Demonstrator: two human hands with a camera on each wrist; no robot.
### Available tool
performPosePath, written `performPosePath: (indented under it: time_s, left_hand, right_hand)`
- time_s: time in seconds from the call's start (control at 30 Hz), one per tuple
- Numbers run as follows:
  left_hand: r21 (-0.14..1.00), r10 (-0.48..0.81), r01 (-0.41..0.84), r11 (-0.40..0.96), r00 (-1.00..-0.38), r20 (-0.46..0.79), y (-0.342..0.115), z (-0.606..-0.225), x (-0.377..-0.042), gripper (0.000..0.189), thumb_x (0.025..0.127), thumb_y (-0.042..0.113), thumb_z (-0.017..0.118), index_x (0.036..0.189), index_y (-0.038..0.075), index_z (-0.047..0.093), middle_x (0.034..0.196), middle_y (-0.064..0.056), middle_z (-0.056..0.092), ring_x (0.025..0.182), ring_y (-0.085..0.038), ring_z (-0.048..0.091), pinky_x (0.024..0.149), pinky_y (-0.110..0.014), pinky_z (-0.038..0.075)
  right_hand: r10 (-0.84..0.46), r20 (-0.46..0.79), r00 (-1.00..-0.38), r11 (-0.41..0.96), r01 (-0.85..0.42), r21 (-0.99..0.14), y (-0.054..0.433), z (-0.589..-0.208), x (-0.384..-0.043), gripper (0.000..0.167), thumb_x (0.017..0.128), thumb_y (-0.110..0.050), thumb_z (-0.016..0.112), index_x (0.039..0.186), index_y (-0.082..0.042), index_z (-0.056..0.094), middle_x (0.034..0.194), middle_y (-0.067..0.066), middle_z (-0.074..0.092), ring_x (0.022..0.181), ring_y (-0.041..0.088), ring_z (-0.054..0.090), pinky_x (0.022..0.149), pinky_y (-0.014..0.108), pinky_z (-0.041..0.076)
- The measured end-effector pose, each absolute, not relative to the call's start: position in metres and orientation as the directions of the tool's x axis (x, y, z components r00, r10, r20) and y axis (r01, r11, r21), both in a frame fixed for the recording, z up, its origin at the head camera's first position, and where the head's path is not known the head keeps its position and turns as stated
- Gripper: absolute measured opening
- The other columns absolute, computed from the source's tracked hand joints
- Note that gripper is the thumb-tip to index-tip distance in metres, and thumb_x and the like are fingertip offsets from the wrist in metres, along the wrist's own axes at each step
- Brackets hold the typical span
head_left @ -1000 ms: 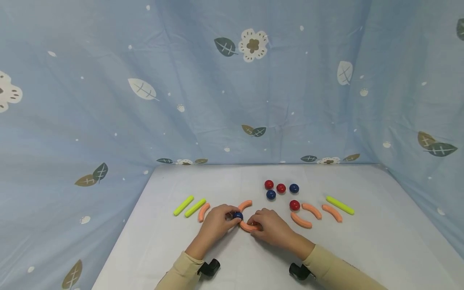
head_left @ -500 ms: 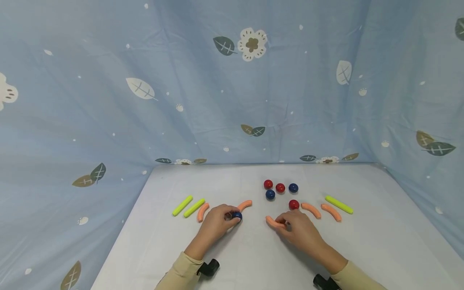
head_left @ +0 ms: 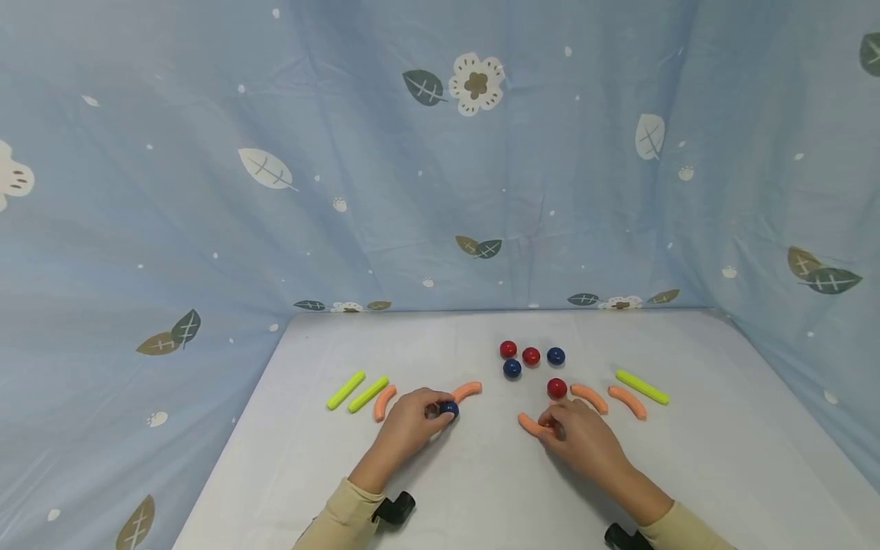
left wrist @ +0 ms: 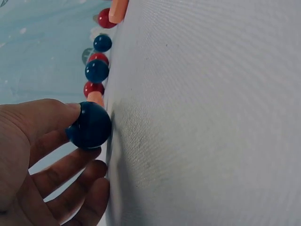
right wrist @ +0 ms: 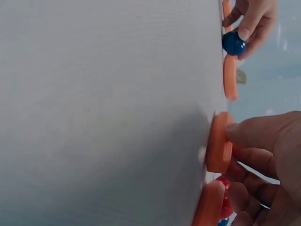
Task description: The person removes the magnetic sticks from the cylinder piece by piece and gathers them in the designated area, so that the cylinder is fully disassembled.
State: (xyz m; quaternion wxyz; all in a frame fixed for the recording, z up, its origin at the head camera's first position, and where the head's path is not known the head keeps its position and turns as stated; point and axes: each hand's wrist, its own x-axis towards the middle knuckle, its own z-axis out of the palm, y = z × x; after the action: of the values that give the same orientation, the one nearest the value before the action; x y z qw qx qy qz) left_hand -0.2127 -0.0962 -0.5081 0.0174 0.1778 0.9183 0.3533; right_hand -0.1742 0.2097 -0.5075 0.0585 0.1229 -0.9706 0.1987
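Thumb and fingers of my left hand (head_left: 411, 424) pinch a dark blue ball (left wrist: 89, 125) low over the white table. Just beyond that ball lies a curved orange stick (head_left: 468, 391). My right hand (head_left: 583, 438) pinches another curved orange stick (right wrist: 219, 143) between thumb and fingers, low at the table surface. Beside it in the right wrist view is one more orange stick (right wrist: 210, 205), mostly hidden by the hand in the head view. A red ball (head_left: 557, 388) sits just behind the right hand.
Two red balls (head_left: 531, 357) and two blue balls (head_left: 512, 369) stand farther back. Two orange sticks (head_left: 627, 402) and a yellow-green stick (head_left: 642, 387) lie at the right. Two yellow-green sticks (head_left: 368, 394) and an orange stick (head_left: 385, 403) lie left of the left hand. A blue patterned curtain (head_left: 412, 191) hangs behind.
My right hand has carried its orange stick rightward, away from the blue ball, toward the orange sticks on the right. The left hand stays with the blue ball.
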Motion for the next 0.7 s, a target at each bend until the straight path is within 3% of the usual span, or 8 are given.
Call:
performPosePath:
  time_s: [0.23, 0.37, 0.53, 0.7]
  left_hand:
    - [0.636, 0.367, 0.333, 0.696, -0.926, 0.083, -0.097, -0.508, -0.212, 0.035, 0.097, 0.025, 0.071, 0.131, 0.020, 0.070, 0.121, 0.001, 0.070, 0.103, -0.017, 0.065, 0.084, -0.037, 0.055]
    - [0.622, 0.355, 0.319, 0.715, -0.932, 0.069, -0.096, -0.510, -0.212, 0.045, 0.095, 0.030, 0.073, 0.137, 0.016, 0.064, 0.120, -0.003, 0.069, 0.105, -0.019, 0.065, 0.087, -0.041, 0.055]
    - [0.623, 0.323, 0.296, 0.724, -0.944, 0.072, -0.095, -0.513, -0.211, 0.039, 0.092, 0.032, 0.077, 0.125, 0.013, 0.068, 0.114, -0.002, 0.070, 0.105, -0.020, 0.067, 0.088, -0.041, 0.055]
    - [0.609, 0.326, 0.323, 0.724, -0.939, 0.110, -0.095, -0.513, -0.212, 0.030, 0.091, 0.027, 0.078, 0.117, 0.014, 0.072, 0.110, -0.001, 0.070, 0.102, -0.019, 0.066, 0.085, -0.039, 0.055]
  right_hand:
    - [-0.191, 0.175, -0.966, 0.879, -0.248, -0.408, 0.200, -0.501, -0.181, 0.018, 0.085, -0.031, 0.083, 0.097, -0.020, 0.074, 0.085, -0.008, 0.061, 0.080, 0.011, 0.054, 0.072, 0.034, 0.049]
    - [-0.227, 0.204, -0.952, 0.862, -0.294, -0.413, 0.188, -0.500, -0.188, 0.019, 0.086, -0.026, 0.083, 0.101, -0.018, 0.075, 0.089, -0.006, 0.065, 0.083, 0.012, 0.056, 0.077, 0.037, 0.049]
    - [-0.273, 0.224, -0.936, 0.837, -0.346, -0.423, 0.170, -0.498, -0.198, 0.022, 0.085, -0.020, 0.083, 0.105, -0.016, 0.075, 0.094, -0.003, 0.067, 0.086, 0.014, 0.058, 0.075, 0.036, 0.051]
    - [-0.324, 0.215, -0.921, 0.816, -0.387, -0.430, 0.152, -0.497, -0.211, 0.025, 0.087, -0.024, 0.082, 0.109, -0.016, 0.074, 0.101, 0.000, 0.070, 0.094, 0.019, 0.062, 0.081, 0.040, 0.053]
